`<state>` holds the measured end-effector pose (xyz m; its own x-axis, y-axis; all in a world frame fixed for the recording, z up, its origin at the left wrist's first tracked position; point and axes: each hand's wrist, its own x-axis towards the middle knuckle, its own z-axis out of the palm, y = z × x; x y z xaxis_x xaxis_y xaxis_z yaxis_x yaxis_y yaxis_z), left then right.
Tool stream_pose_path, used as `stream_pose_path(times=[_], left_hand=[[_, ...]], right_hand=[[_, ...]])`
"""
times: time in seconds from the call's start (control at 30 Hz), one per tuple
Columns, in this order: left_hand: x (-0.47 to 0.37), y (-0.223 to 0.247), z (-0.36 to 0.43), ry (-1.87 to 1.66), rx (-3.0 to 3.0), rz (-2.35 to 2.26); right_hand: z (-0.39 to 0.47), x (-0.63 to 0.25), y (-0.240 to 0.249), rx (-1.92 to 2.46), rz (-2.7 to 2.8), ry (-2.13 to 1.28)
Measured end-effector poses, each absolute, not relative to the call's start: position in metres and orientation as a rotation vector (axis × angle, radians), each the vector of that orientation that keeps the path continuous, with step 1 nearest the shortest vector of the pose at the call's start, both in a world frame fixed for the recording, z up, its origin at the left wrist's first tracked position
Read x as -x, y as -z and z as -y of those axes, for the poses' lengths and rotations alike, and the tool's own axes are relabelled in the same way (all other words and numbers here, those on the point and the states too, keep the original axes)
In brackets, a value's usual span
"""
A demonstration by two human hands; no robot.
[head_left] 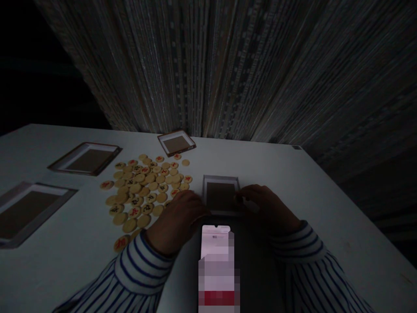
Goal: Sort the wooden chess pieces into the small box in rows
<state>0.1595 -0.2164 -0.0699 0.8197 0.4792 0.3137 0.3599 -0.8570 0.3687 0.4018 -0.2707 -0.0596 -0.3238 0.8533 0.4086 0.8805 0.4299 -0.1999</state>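
A small shallow box [222, 196] with a pale rim and brown inside lies on the white table, between my hands. My left hand [177, 221] has its fingers curled against the near left side of this box. My right hand [269, 211] is closed in a pinch over the box's right edge; a small dark shape at its fingertips is too dim to name. Beside my left hand spreads a heap of round wooden xiangqi pieces [139, 178], some marked in red or black, others blank side up. A lit phone [215, 243] lies just below the box.
On the white table [276, 165], more shallow boxes stand: one at the back [177, 143], one at the back left [86, 158] and one at the left edge [29, 213]. A string curtain [211, 65] hangs behind the table. The room is dim.
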Motion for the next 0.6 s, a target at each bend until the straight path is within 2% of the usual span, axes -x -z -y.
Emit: stream_pose_path(times=[0.6], left_hand=[[-0.1603, 0.0685, 0.2161, -0.565, -2.713, -0.645]], right_hand=[[0.2705, -0.4001, 0.0558, 1.406, 2.314, -0.055]])
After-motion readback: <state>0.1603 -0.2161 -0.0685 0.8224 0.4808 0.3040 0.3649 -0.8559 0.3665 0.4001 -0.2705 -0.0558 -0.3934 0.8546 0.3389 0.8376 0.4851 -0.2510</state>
